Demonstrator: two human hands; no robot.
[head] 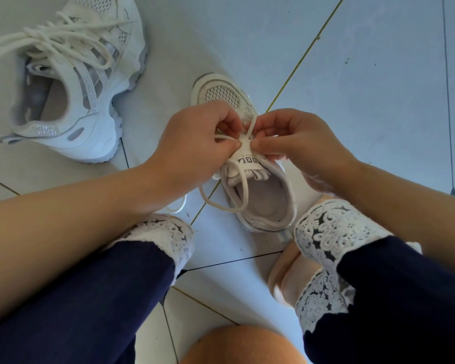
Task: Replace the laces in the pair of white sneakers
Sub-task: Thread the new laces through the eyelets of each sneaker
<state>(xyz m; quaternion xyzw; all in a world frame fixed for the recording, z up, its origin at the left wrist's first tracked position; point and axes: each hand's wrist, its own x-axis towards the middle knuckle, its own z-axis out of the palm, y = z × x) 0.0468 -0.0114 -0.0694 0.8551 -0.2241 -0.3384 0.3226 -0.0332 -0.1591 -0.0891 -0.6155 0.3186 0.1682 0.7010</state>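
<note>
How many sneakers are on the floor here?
2. One sneaker lies at upper left, laced and untouched; the other sneaker sits in the middle, where the left hand and right hand pinch its lace.

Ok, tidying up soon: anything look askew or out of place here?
The far sneaker, upper left, lies tipped on its side, its lace tangled loosely over it. The near sneaker sits upright.

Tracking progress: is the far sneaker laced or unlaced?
Laced. A thick lace criss-crosses the far sneaker, ends bunched in a knot.
</note>
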